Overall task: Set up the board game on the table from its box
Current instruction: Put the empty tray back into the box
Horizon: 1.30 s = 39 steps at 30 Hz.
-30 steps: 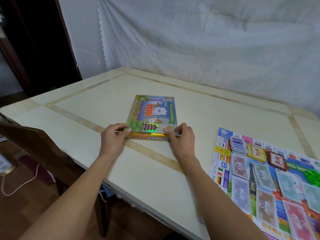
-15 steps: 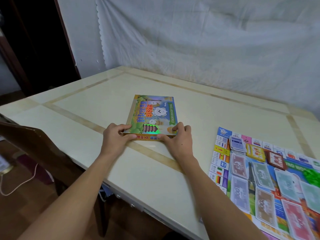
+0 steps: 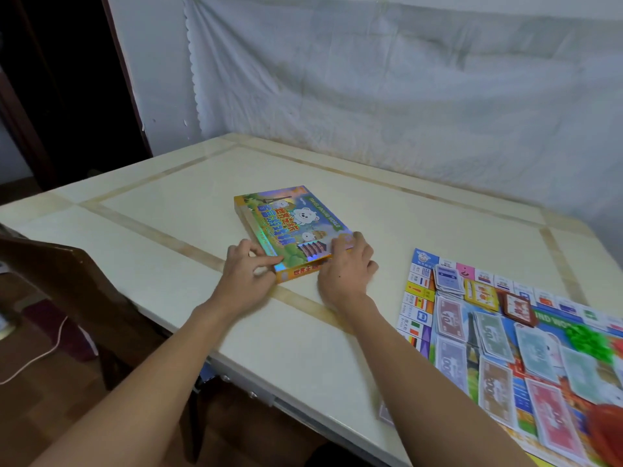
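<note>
We grip the game box (image 3: 293, 230) at its near corners: left hand (image 3: 247, 273), right hand (image 3: 347, 264); game board (image 3: 526, 348) lies right of it.

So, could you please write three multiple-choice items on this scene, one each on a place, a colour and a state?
1. Where does the game board lie relative to the game box?
A. To its right
B. To its left
C. Under it

2. What colour is the box's near side edge?
A. Black
B. Orange-yellow
C. White

3. What are the hands doing?
A. Both lie flat on the board
B. Both hold the box's near end
C. One holds a card

Answers: 1 A, the board fills the table's right corner. 2 B, the edge strip shows orange-yellow. 3 B, the left hand and right hand sit at its near corners.
</note>
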Available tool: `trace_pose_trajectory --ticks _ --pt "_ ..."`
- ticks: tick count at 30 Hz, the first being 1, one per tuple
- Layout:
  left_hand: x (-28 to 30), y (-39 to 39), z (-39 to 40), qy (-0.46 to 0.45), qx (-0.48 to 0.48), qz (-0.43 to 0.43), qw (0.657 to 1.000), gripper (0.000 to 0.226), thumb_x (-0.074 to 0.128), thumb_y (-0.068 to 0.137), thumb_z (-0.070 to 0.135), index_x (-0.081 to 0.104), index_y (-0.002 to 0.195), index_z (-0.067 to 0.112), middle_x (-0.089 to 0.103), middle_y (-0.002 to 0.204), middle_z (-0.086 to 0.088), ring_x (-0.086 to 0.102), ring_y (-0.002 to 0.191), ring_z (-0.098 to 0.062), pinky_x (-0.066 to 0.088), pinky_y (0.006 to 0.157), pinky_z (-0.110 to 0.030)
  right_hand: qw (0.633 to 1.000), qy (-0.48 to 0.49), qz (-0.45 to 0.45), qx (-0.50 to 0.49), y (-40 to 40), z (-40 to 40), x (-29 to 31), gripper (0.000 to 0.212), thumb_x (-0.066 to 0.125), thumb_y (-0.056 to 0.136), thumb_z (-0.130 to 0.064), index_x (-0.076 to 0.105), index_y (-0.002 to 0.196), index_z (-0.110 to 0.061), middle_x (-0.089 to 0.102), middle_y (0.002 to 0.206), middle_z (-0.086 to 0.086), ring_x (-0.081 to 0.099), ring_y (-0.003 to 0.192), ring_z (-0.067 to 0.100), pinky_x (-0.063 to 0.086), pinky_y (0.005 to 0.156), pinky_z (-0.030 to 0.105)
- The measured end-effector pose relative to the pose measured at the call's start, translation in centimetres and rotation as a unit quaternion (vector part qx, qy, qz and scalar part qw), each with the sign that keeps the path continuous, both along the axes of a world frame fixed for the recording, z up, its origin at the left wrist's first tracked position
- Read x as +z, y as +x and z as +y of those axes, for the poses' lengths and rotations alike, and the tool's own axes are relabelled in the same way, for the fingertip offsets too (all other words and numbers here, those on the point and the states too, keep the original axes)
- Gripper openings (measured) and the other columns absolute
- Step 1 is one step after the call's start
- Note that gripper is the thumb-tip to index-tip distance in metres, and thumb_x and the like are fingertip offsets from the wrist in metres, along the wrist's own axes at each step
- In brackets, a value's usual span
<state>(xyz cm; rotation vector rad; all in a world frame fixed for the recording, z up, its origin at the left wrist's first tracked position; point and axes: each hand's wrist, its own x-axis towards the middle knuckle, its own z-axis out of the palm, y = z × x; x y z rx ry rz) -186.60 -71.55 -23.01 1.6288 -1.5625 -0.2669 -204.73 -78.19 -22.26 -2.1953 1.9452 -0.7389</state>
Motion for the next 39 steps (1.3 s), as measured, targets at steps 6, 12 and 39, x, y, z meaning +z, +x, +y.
trace_pose_trajectory --ticks 6,12,39 --pt "2.0 -0.4 0.0 0.055 -0.053 -0.025 0.997 0.05 0.041 0.08 0.013 0.071 0.115 0.031 0.061 0.123 0.015 0.045 0.127 -0.012 0.029 0.112 -0.038 0.993 -0.02 -0.013 0.118 -0.2 2.2 1.2 0.048 0.032 0.08 -0.048 0.066 0.101 -0.021 0.059 0.114 -0.003 0.051 0.115 0.02 0.034 0.092 0.036" --pt "3.0 2.0 0.0 0.029 -0.019 -0.096 0.995 0.057 0.039 0.071 0.013 0.066 0.121 0.021 0.06 0.133 0.002 0.051 0.129 -0.022 0.038 0.108 -0.047 0.983 0.049 0.077 0.16 -2.1 2.9 2.7 0.069 0.056 0.072 -0.073 0.048 0.115 -0.02 0.046 0.123 0.002 0.049 0.112 0.026 0.042 0.099 0.042" --pt "2.9 -12.3 -22.1 0.119 -0.069 -0.256 0.957 0.047 0.045 0.087 0.021 0.062 0.13 0.027 0.056 0.136 -0.005 0.043 0.125 -0.038 0.042 0.1 -0.05 0.982 0.088 0.156 0.062 -16.3 -16.3 2.9 0.039 0.042 0.095 -0.022 0.043 0.133 -0.014 0.042 0.136 0.018 0.035 0.131 0.035 0.032 0.109 0.044"
